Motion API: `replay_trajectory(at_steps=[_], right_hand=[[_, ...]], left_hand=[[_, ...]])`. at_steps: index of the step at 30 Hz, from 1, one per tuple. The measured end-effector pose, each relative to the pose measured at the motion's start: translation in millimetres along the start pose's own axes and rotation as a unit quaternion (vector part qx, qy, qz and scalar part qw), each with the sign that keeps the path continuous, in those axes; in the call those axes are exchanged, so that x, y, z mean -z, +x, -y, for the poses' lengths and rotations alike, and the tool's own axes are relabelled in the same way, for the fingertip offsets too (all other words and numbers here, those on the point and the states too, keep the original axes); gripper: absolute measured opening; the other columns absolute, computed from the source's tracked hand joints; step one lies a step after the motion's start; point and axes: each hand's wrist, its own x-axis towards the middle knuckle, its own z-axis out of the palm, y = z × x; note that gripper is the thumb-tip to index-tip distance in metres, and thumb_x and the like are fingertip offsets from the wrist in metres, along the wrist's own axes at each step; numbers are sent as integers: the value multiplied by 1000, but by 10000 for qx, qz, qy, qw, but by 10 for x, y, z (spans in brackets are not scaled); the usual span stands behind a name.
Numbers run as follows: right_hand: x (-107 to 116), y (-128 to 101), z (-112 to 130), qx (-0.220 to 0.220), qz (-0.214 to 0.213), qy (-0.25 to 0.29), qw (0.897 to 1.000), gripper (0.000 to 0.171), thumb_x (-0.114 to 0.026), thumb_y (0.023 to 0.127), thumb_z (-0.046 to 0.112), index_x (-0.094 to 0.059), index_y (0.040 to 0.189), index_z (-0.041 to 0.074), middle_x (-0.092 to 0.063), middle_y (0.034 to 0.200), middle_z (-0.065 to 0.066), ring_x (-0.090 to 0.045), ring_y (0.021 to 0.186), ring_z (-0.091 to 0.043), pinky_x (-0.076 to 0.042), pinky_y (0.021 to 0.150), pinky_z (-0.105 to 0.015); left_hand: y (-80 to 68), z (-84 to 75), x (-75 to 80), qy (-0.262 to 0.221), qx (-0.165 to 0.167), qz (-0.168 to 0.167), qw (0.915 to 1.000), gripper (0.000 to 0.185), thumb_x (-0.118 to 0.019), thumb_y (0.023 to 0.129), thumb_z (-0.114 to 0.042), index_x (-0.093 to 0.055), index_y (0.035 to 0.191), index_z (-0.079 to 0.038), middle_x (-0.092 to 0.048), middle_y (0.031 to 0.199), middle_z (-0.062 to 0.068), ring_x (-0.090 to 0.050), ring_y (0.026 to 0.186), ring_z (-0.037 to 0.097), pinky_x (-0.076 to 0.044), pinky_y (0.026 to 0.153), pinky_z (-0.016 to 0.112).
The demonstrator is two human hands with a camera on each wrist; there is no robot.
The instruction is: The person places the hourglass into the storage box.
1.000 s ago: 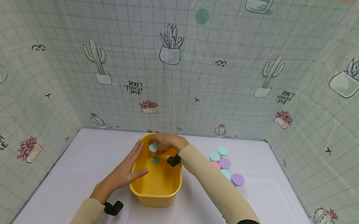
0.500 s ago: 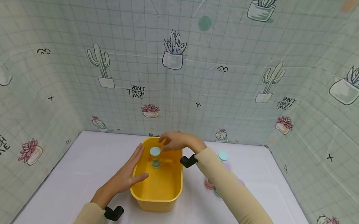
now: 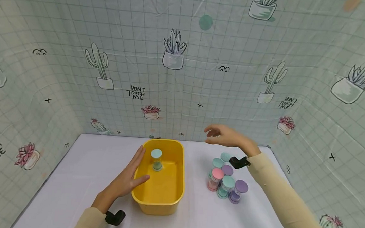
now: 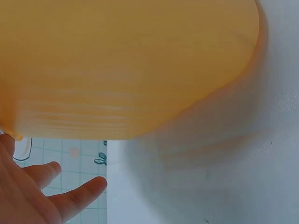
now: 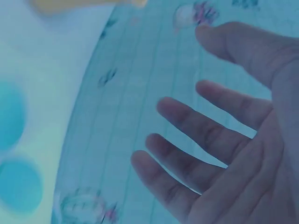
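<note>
A yellow plastic bin (image 3: pixel 159 209) sits on the white table, and a mint-capped sand timer (image 3: pixel 156 154) stands upright inside it, towards the far end. My left hand (image 3: pixel 125 179) rests along the bin's left rim with fingers straight and thumb over the edge. In the left wrist view the bin's outer wall (image 4: pixel 140 70) fills the upper part. My right hand (image 3: pixel 225 136) hovers over the table's back right, fingers relaxed and spread, holding nothing. Below it stands a cluster of sand timers, among them a pink one (image 3: pixel 217 174) and a purple one (image 3: pixel 241 187).
More mint sand timers (image 3: pixel 227 182) stand close together in that cluster, right of the bin. A grid-patterned cloth with cactus drawings (image 3: pixel 184 80) rises behind the white table (image 3: pixel 107 158) and along both sides.
My right hand has let go of the mint sand timer in the bin, lifted out and swung right to above the cluster. My left hand has stayed at the bin's rim.
</note>
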Motion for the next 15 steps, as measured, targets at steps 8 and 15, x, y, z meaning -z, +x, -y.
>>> replay_trajectory(at_steps=[8, 15], right_hand=[[18, -304, -464, -605, 18, -439, 9972, 81, -69, 94, 46, -39, 156, 4, -47, 154, -28, -52, 136, -49, -47, 109, -62], [-61, -434, -791, -1242, 146, 175, 9920, 91, -69, 94, 46, -27, 160, 1, -38, 157, -35, -49, 138, -52, -52, 103, -60]], left_hand=[[-44, -5, 14, -124, -53, -29, 9999, 91, -63, 98, -42, -12, 167, -13, 2, 174, 14, -8, 158, 47, -16, 118, 75], [-31, -31, -7, -139, -219, -104, 9996, 87, -63, 98, -42, -18, 166, -11, 0, 174, 14, -11, 157, 49, -19, 117, 74]])
